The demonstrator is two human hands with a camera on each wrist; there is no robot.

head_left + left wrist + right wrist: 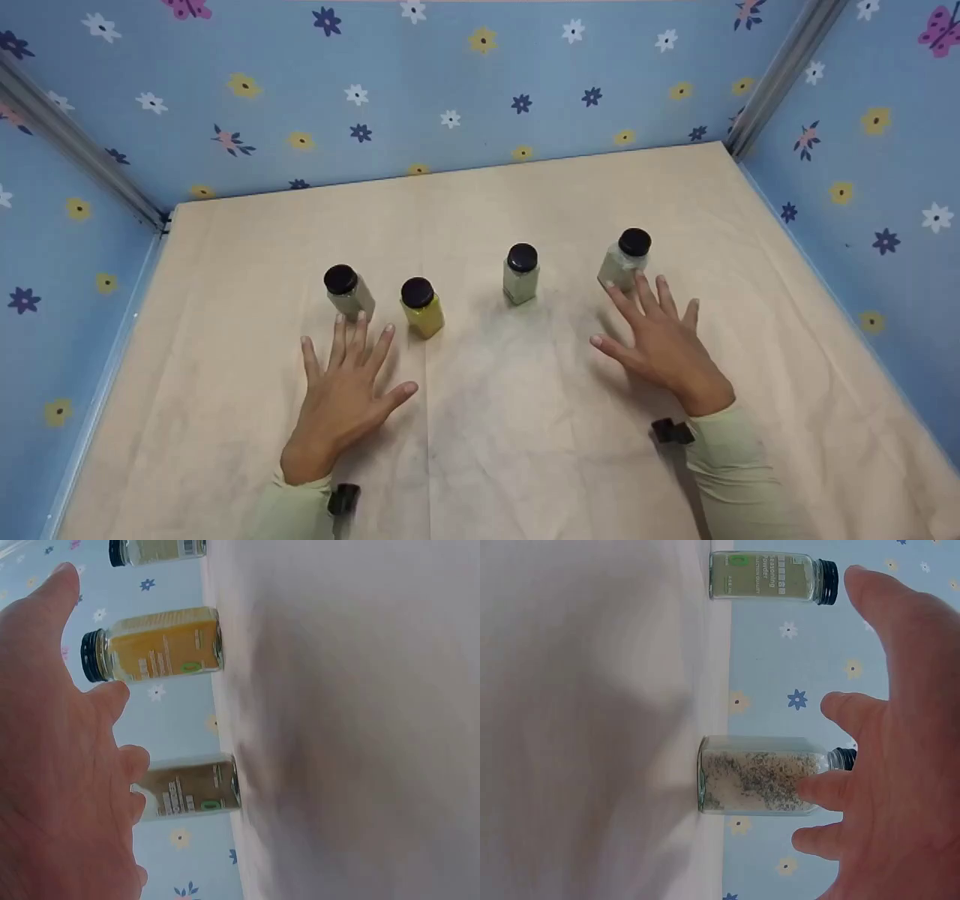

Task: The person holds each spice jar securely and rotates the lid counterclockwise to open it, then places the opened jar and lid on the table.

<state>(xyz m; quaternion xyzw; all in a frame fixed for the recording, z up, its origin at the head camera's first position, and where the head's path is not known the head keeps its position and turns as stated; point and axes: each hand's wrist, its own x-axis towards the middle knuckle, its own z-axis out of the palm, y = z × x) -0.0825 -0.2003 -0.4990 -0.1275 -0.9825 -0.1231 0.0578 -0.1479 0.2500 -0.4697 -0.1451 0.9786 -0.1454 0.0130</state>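
Observation:
My left hand (341, 401) is spread with straight fingers, its fingertips right at a spice jar of grey-brown powder (354, 300). Just right of that jar stands a jar of yellow powder (426, 319), whose label faces me in the left wrist view. My right hand (664, 349) is spread too, its fingertips overlapping the lower part of a jar of speckled seasoning (757, 776). Between the hands and farther back is a jar of pale green powder (521, 281), labelled as seasoning powder. All the jars are upright glass with black lids.
A cream cloth (495, 450) covers the table, with a faint greyish smudge near the pale green jar. Blue flowered panels (450, 82) wall the back and both sides, joined by grey corner posts (776, 75). A black wrist mount (343, 499) sits at my left cuff.

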